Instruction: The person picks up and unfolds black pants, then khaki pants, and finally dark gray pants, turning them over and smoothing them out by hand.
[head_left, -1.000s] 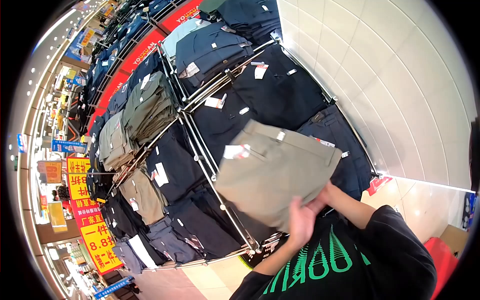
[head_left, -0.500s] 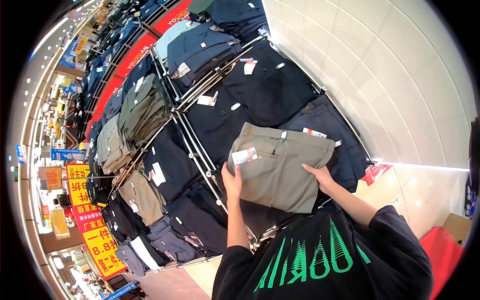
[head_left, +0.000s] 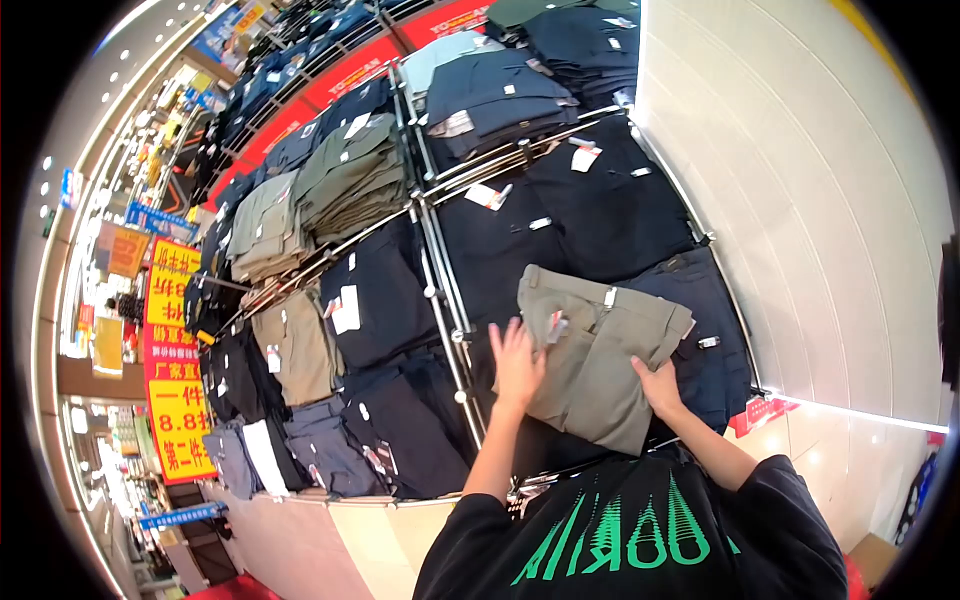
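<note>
A folded pair of grey-khaki trousers point(head_left: 600, 365) is tilted in front of me, with a paper tag point(head_left: 556, 326) near its left side and a small white label at the waistband. My right hand point(head_left: 657, 388) grips its lower right edge, thumb on top. My left hand point(head_left: 517, 362) is open at the left edge, fingers spread and pointing up, overlapping the cloth there. Beneath and behind lie black trousers point(head_left: 610, 215) with tags, and a dark navy pair point(head_left: 715, 350) sits to the right, partly covered.
Metal rails point(head_left: 440, 265) divide the sloping display. Stacks of olive trousers point(head_left: 350, 180) and navy trousers point(head_left: 500, 95) stand farther back, with a khaki pair point(head_left: 300, 345) at left. A white panelled wall point(head_left: 790, 200) borders the right side. A yellow-red sign point(head_left: 178, 370) hangs at left.
My left hand has let go of the left side and spread its fingers. The khaki trousers have turned, their right side dropping, still in my right hand. The view has shifted left.
</note>
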